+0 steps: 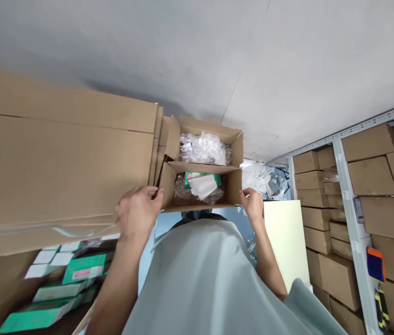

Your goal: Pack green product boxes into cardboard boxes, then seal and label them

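An open cardboard box (202, 208) is in front of my body, its flaps up. Inside it lie a green carton (192, 177), crumpled bubble wrap (180, 188) and a white paper (204, 187) on top. My left hand (140, 209) pinches the box's left edge between thumb and fingers. On the opposite side, my right hand (252, 203) grips the right edge with its fingertips. Directly behind stands a second open box (238, 145), packed with clear bubble wrap (204, 148) and some white paper.
Large flattened cardboard sheets (60, 163) stand at the left. Below them, a big box holds several green cartons (87, 267). A grey wall rises behind. To the right are a heap of paper scraps (270, 180), a pale yellow panel (282, 237) and metal shelving (349, 204) stacked with boxes.
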Motion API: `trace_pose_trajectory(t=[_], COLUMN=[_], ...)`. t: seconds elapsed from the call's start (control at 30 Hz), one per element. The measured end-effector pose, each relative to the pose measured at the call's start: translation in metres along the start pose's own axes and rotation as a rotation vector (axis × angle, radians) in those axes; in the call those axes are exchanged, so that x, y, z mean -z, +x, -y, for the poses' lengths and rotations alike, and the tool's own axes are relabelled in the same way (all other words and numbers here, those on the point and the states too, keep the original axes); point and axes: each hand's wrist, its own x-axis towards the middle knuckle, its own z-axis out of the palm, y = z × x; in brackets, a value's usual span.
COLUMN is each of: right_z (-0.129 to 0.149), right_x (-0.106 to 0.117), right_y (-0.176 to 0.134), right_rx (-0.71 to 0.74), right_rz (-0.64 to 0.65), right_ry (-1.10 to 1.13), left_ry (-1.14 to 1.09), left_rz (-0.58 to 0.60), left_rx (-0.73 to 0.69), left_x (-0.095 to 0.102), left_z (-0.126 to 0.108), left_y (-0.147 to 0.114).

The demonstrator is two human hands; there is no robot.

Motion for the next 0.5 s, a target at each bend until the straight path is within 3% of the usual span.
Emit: trace_pose_trajectory(t=[0.13, 0.27, 0.37, 0.5], right_z=[0.011, 0.001, -0.024, -0.077], right_x=[-0.001, 0.007, 0.020, 0.041], right_y=[-0.007, -0.026, -0.050, -0.088], right_rx=[-0.076, -0.126, -0.201, -0.339], right_rz=[-0.030, -0.109, -0.187, -0.252], right_ry=[-0.052, -0.059, -0.046, -0.012], left_ry=[0.020, -0.002, -0.035, -0.038], left_rz=[0.058, 0.038, 0.058, 0.135], left_rx=[-0.015, -0.086, -0.177, -0.392], left_x=[0.004, 0.007, 0.002, -0.022], left_z=[-0.002, -0.014, -0.032, -0.073], left_y=[0.001, -0.005, -0.008, -0.016])
